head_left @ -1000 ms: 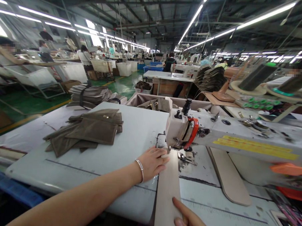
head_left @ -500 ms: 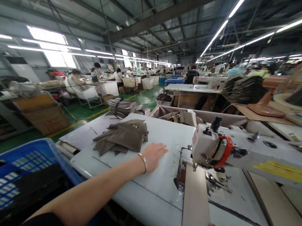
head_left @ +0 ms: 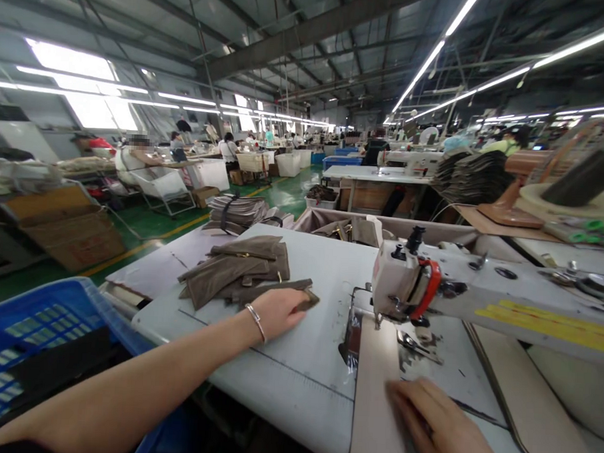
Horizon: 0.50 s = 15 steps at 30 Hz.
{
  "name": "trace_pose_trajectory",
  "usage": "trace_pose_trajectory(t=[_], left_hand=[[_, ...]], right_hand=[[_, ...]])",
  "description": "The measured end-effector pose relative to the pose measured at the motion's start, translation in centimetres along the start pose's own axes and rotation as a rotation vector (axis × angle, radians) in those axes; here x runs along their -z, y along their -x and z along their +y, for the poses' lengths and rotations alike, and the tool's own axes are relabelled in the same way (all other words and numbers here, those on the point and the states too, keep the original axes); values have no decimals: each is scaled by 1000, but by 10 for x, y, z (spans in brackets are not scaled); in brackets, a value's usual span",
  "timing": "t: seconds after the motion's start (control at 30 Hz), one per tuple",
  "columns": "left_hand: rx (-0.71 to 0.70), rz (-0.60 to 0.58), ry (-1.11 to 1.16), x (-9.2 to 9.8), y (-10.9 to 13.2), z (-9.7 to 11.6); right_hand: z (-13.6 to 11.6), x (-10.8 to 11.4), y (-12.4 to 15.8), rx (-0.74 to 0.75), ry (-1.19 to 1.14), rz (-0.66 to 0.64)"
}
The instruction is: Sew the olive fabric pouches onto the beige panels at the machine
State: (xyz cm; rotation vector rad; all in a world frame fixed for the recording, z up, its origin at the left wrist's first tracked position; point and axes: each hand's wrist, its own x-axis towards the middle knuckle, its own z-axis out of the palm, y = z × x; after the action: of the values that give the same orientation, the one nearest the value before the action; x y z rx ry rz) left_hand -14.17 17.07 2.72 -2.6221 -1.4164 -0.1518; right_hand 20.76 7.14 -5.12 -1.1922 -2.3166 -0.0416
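Note:
My left hand [head_left: 275, 311] reaches across the white table [head_left: 301, 360] and is closed on a brown fabric piece [head_left: 279, 290] that it pulls off the pile of brown fabric pieces [head_left: 230, 267]. My right hand [head_left: 441, 426] lies with fingers flat on a long beige strip [head_left: 375, 383] that runs under the head of the white sewing machine [head_left: 404, 278]. The strip's far end sits at the needle, just ahead of my right hand.
A blue crate [head_left: 32, 335] stands at my lower left. Behind the table is a bin of parts [head_left: 342, 228] and a bundled stack [head_left: 235, 211]. Another beige strip [head_left: 539, 404] lies right of the machine. Other people work at distant tables.
My left hand moved from the needle area to the pile and took hold of a brown piece. My right hand slid up the beige strip into view. The camera turned left.

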Motion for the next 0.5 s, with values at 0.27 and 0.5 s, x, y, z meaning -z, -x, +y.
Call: trace_pose_trajectory(t=[0.27,0.5], left_hand=[[-205,-65,368,-34,-49,28],[-174,-64,597,-21,-60,51]], right_hand=[[17,-13,-38,36,112,-84],[12,-13,-34,-18,107,-82]])
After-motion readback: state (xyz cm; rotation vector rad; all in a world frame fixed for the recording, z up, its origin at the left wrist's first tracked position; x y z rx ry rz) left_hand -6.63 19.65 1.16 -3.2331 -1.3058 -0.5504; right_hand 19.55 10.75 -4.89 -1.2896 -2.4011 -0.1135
